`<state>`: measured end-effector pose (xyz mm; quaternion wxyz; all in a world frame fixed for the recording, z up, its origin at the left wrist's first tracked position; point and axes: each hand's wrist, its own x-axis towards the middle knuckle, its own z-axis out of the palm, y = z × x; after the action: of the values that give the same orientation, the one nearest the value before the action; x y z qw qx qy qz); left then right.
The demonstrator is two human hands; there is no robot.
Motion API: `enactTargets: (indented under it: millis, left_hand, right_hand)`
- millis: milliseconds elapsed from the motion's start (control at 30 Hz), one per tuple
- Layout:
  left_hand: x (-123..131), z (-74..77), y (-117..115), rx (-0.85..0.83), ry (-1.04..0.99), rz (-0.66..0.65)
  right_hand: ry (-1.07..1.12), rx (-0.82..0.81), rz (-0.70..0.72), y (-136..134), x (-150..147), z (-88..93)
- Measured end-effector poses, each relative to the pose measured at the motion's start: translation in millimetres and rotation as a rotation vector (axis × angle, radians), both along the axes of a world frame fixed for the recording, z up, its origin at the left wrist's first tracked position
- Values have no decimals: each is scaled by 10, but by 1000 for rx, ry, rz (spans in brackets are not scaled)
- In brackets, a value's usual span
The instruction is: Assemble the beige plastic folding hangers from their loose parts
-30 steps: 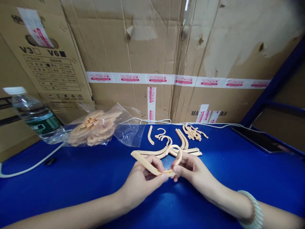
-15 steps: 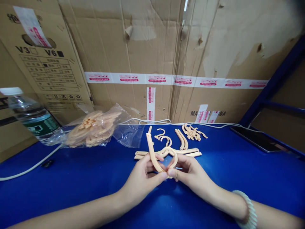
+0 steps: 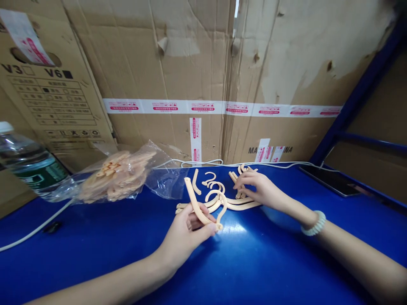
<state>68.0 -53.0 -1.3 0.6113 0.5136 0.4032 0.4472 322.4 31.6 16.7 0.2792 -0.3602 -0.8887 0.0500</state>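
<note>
hanger piece (image 3: 197,207): smooth, likely plastic | bag (image 3: 152,169): glossy film | boxes (image 3: 178,63): rough cardboard

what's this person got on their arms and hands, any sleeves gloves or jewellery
No sleeves or gloves: both forearms are bare. The right hand has a bracelet of pale rounded beads at the wrist. The left hand and wrist wear nothing; no rings show.
</note>
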Motion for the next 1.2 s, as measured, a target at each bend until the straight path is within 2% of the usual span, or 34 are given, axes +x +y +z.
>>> enactTargets:
  millis: [100, 300, 433, 567, 633, 733, 800, 867, 1067, 1200]
  left_hand:
    - [4, 6, -4, 6, 5, 4]
    - [8, 3, 20, -11, 3, 12]
    - [2, -4, 16, -23, -19, 20]
    - [-4, -5, -8, -21, -52, 12]
    - [-8, -6, -12, -25, -55, 13]
    - [-10, -9, -7, -21, -54, 22]
    - [-9, -12, -3, -19, -56, 32]
    - [-8, -16, -3, -18, -57, 41]
    - [-11, -31, -2, -18, -63, 61]
    - [-11, -24, 7, -18, -56, 73]
  right_hand:
    - [-133, -32, 46, 101, 44, -7]
    - [-130, -74, 69, 119, -53, -29]
    - [16, -60, 32, 123, -95, -53]
    - [316, -43, -92, 46, -114, -39]
    - [574, -147, -118, -58, -143, -7]
    - [1017, -447, -55, -273, -227, 57]
    - [1189, -622, -30, -413, -294, 86]
    - [1264, -726, -38, -520, -354, 89]
    - [1299, -872, -83, -671, -471, -5]
    - [1322, -879, -107, -722, -526, -39]
